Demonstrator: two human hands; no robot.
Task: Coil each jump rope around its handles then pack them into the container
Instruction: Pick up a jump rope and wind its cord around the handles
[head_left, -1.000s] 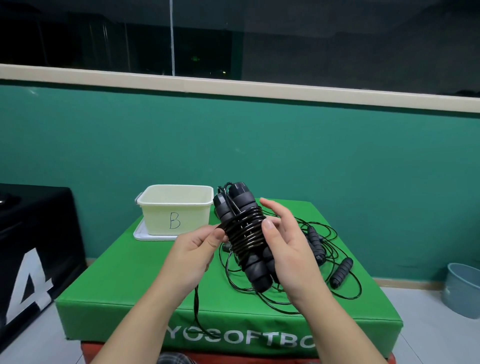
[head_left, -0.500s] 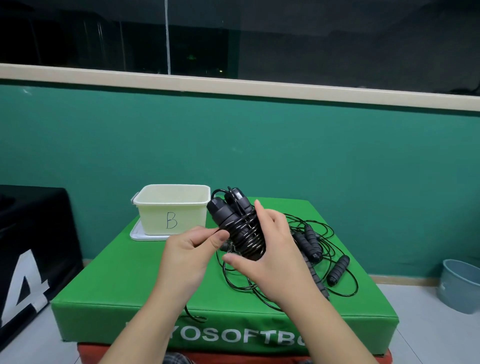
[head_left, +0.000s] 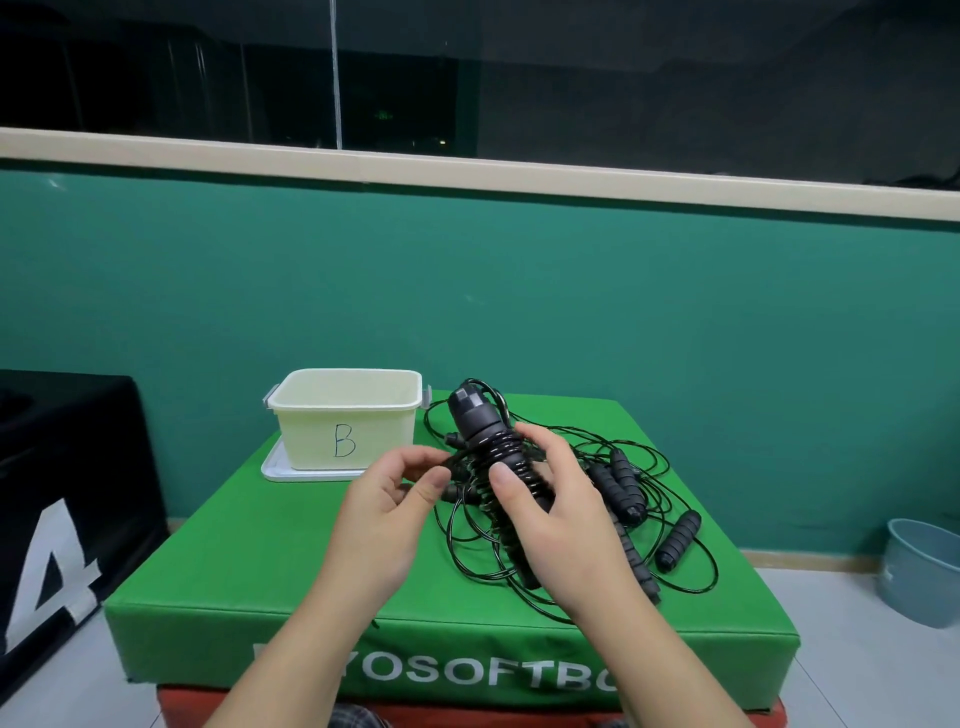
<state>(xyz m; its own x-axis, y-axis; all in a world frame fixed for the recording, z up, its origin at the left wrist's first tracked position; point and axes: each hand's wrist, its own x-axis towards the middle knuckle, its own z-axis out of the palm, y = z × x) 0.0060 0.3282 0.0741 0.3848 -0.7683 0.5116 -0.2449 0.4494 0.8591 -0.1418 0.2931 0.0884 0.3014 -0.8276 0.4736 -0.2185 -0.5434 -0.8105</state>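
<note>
Black springy cord wraps the jump rope handles (head_left: 493, 441), likely light but prone to uncoiling; right hand (head_left: 550, 514) grips the coil, left hand (head_left: 395, 499) pinches the loose end.

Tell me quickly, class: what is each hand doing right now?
Left hand: pinching the loose cord between thumb and fingers.
Right hand: gripping the coiled jump rope by its handles.

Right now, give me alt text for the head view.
Two hands hold a coiled rope above a green mat: the right hand grips the bundle, the left hand pinches its cord. Loose ropes lie tangled on the mat behind, and a tub marked B stands at the back left.
</note>
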